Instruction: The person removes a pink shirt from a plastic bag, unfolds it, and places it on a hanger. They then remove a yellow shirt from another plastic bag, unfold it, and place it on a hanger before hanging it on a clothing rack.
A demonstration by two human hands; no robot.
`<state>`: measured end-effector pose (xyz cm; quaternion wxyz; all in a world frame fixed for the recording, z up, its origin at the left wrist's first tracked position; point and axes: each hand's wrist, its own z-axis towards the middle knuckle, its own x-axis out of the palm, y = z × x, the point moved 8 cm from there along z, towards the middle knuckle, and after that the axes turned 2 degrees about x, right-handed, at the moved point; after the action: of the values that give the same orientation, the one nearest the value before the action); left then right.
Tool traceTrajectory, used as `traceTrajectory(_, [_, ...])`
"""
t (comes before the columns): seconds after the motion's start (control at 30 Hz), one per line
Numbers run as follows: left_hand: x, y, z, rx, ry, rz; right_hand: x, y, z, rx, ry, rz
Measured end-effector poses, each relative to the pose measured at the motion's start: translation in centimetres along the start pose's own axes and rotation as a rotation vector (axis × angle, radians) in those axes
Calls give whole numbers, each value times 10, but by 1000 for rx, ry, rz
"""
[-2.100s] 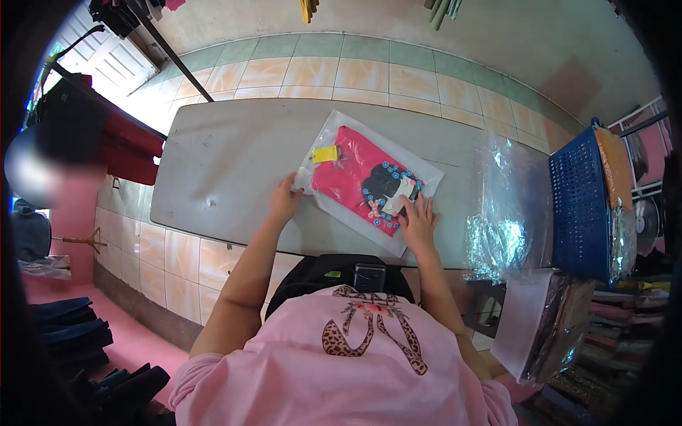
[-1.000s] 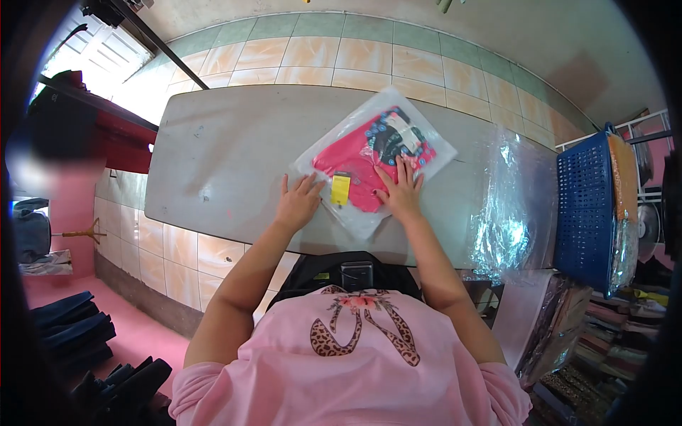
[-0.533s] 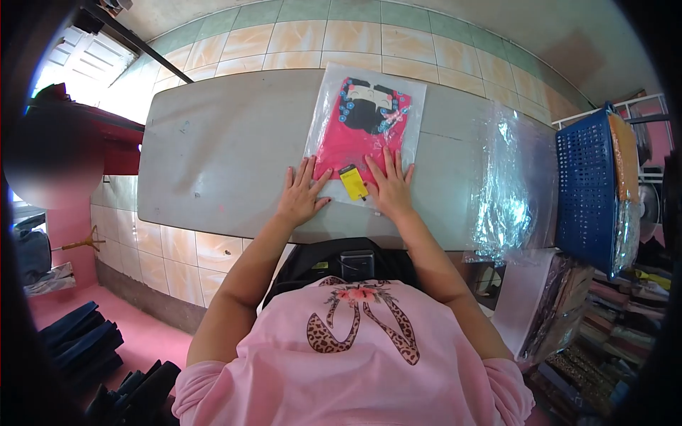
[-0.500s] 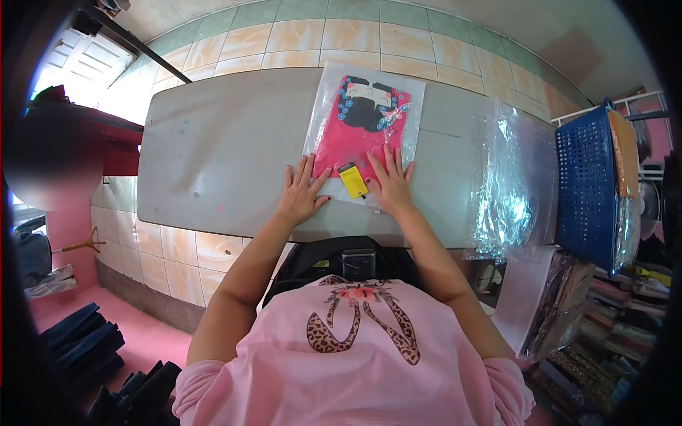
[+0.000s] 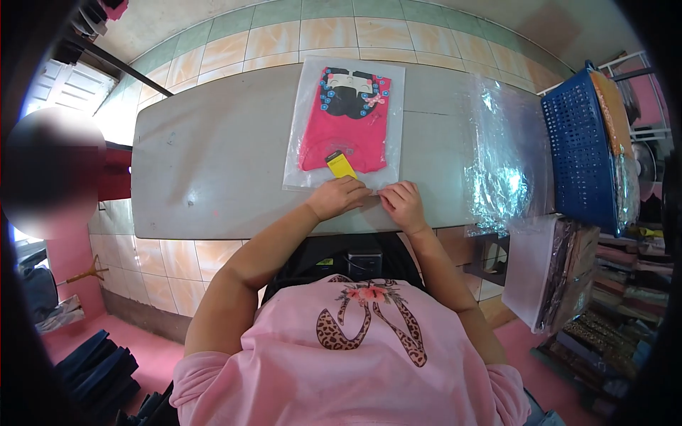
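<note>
A clear plastic bag lies flat on the grey table with a folded bright pink T-shirt inside it. The shirt carries a printed dark-haired figure with blue flowers. A yellow tag with a black top sits at the shirt's near edge, its lower end partly covered by fingers. My left hand is closed at the bag's near edge, thumb and fingers together. Just right of it, my right hand pinches the same edge near its corner. What lies between the fingertips is mostly hidden.
Shiny empty plastic bags lie on the right of the grey table. A blue plastic basket stands at the right end, with packed items beside it. Stacks of folded cloth fill the lower right; dark garments lie at lower left.
Both hands have left their flat, spread pose on the bag. They have drawn close together at its near edge, with the fingers closed. The view has shifted slightly.
</note>
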<state>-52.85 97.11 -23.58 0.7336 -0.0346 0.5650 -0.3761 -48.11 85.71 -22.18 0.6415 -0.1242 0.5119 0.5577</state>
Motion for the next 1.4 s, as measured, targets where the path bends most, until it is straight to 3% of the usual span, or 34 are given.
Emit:
traceTrajectory(0.27, [-6, -5, 8, 16, -86, 154, -9, 4, -3, 12, -35, -26])
traceTrajectory(0.67, [-34, 22, -28, -142, -115, 259, -19, -16, -6, 70, -65, -56])
traceTrajectory(0.87, [-46, 32, -52, -229, -124, 184, -27, -39, -16, 110, -58, -87])
traceTrajectory(0.97, [-51, 41, -61, -362, -139, 97, -34, -45, -15, 141, -81, -99])
traceTrajectory(1.03, [-43, 54, -65, -572, -75, -160, -42, -41, -7, 164, -129, -134])
traceTrajectory(1.17, [-37, 46, -53, -644, -11, -222, -45, -13, 3, 146, -163, -78])
traceTrajectory(1.23, [-28, 44, -49, -689, 149, -137, -19, 2, -3, -2, 23, 145])
traceTrajectory(1.33, [-25, 44, -41, -693, 148, -215, 6, 6, -10, -34, 130, 204])
traceTrajectory(1.4, [-26, 43, -38, -731, 137, -271, 5, 4, -6, -19, 75, 168])
